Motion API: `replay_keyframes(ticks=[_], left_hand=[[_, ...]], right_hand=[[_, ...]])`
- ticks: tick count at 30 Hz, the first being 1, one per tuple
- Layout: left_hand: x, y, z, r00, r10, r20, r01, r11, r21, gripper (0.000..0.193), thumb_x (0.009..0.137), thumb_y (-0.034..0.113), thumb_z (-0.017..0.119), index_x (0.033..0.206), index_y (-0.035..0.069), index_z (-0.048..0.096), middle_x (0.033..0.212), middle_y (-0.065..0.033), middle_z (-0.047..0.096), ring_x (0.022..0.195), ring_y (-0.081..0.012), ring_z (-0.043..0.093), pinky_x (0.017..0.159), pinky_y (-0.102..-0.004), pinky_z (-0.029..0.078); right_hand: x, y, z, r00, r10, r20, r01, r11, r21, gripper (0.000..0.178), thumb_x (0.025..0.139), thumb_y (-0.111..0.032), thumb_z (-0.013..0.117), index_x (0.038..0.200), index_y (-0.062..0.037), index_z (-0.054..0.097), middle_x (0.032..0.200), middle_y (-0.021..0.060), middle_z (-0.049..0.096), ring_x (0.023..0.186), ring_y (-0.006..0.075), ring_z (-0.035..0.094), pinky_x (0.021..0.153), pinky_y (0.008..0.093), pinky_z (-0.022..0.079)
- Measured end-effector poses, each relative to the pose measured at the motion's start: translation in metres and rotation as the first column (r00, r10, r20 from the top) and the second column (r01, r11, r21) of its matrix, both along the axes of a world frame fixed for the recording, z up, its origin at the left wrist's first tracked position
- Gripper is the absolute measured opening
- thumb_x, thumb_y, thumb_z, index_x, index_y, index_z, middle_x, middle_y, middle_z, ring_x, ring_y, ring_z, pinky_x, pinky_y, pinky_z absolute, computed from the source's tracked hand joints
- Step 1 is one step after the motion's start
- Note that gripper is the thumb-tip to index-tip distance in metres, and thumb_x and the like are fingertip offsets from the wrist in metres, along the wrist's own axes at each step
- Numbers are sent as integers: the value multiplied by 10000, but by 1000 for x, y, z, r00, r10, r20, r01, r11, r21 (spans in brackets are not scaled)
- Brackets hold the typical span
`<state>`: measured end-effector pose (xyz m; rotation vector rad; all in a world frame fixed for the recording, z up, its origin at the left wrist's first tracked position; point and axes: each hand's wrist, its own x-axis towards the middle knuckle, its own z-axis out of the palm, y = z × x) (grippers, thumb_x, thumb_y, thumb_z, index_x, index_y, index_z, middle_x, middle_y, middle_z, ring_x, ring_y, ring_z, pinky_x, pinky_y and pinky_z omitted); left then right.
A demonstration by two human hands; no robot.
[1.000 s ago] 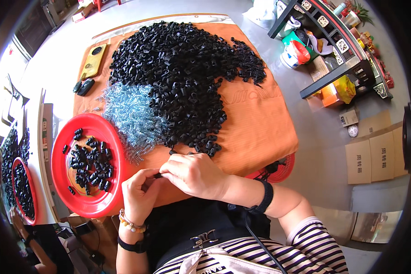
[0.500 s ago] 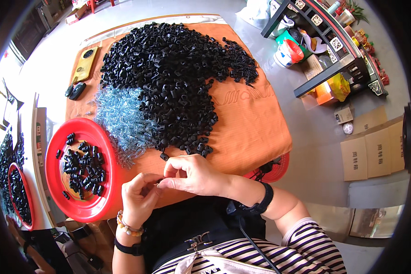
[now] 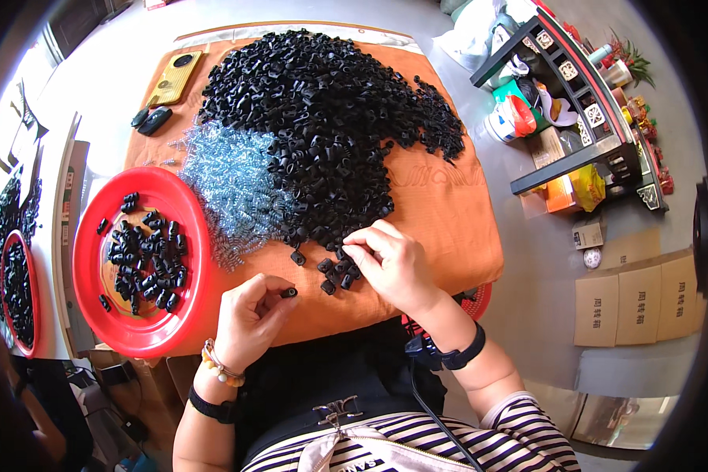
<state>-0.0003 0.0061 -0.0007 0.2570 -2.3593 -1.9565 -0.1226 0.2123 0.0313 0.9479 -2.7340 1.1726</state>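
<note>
Head: orange tablecloth (image 3: pixel 440 228), grey floor (image 3: pixel 531 275); left hand (image 3: pixel 248 321) pinching black piece (image 3: pixel 289 293); right hand (image 3: pixel 397 267): grip unclear.

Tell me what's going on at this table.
A person's left hand pinches a small black tubular piece. The right hand is at the near edge of a heap of black plastic parts; whether it grips one is unclear. Pale coil springs lie beside the heap, and more black pieces sit in the red round tray.

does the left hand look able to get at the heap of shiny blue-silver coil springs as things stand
Probably yes: only bare orange fabric tablecloth seems to separate the left hand from the springs, though that hand holds a small black cylindrical part.
</note>
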Motion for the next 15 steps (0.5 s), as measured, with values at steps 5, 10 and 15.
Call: replay_keyframes(ticks=[5, 10, 15], left_hand=[[0, 0, 5, 1000, -10, -10, 10, 999, -31, 152, 826, 50, 751, 944, 12, 663, 663, -2, 600, 555, -35, 525, 516, -205, 434], [0, -1, 9, 1000, -14, -8, 13, 999, -52, 153, 826, 48, 747, 948, 9, 663, 674, -6, 609, 556, -39, 524, 518, -209, 436], [0, 0, 6, 1000, -14, -25, 14, 1000, -26, 159, 829, 50, 749, 954, 6, 663, 688, -6, 616, 560, -33, 508, 521, -205, 431]], right_hand=[[7, -14, -13, 979, 37, -202, -24, 997, 70, 51, 844, -64, 698, 881, -97, 686, 816, 52, 612, 659, 234, 640, 570, 353, 516], [15, -19, -10, 979, 106, -173, -96, 993, 70, 58, 839, -81, 713, 888, -106, 698, 824, 40, 603, 665, 218, 646, 561, 347, 512], [5, -16, -8, 982, 58, -179, -51, 998, 45, 37, 848, -111, 697, 883, -118, 687, 872, 31, 594, 702, 230, 650, 579, 348, 533]])
